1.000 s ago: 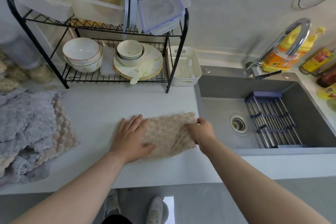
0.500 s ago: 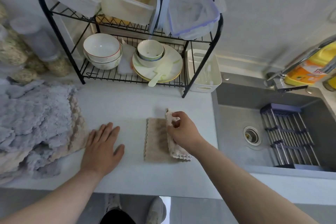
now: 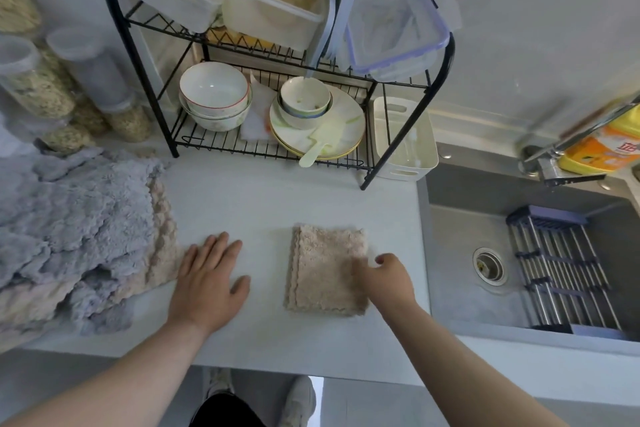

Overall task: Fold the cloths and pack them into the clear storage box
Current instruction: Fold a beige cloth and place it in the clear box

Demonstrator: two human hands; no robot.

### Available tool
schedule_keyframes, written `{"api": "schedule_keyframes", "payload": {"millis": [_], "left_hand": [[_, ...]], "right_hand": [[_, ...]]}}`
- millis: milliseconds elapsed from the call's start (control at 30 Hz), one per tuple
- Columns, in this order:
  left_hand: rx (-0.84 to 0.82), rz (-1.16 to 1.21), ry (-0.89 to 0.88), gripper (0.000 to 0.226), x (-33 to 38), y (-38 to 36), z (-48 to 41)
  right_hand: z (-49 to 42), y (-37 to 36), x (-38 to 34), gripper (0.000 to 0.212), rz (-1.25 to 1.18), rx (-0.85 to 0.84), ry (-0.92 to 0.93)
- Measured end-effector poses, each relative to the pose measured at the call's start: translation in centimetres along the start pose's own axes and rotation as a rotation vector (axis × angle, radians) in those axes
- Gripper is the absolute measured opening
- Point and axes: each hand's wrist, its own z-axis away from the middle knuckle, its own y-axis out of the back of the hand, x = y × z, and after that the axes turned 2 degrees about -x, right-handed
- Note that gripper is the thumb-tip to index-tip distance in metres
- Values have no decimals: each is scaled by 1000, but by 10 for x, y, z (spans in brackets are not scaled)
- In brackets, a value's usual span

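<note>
Left hand (image 3: 207, 282) is just lying flat on the tabletop (image 3: 263, 204), palm down, fingers straight and a bit spread, holding nothing. It sits between the messy pile of cloths (image 3: 69, 229) and the folded beige cloth (image 3: 322, 267), with its little-finger side right at the edge of the pile. Right hand (image 3: 384, 279) is at the right edge of that folded cloth, fingers over the fabric, but it's blurry, so honestly can't tell if it's pinching the cloth or only touching it.

The beige cloth is a neat rectangle lying flat near the front of the tabletop, close to the sink (image 3: 457, 253). The pile on the left is mostly fluffy grey-lilac stuff with beige ones underneath, all unfolded. Behind is a black wire rack (image 3: 364, 184) with bowls (image 3: 214, 94) and plates on the lower shelf and clear storage boxes (image 3: 273, 10) up top.
</note>
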Motion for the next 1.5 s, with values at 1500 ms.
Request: {"api": "schedule_keyframes", "payload": {"millis": [1500], "left_hand": [[-410, 1677, 286, 25, 54, 173, -6]], "right_hand": [[94, 28, -73, 17, -1139, -500, 139]]}}
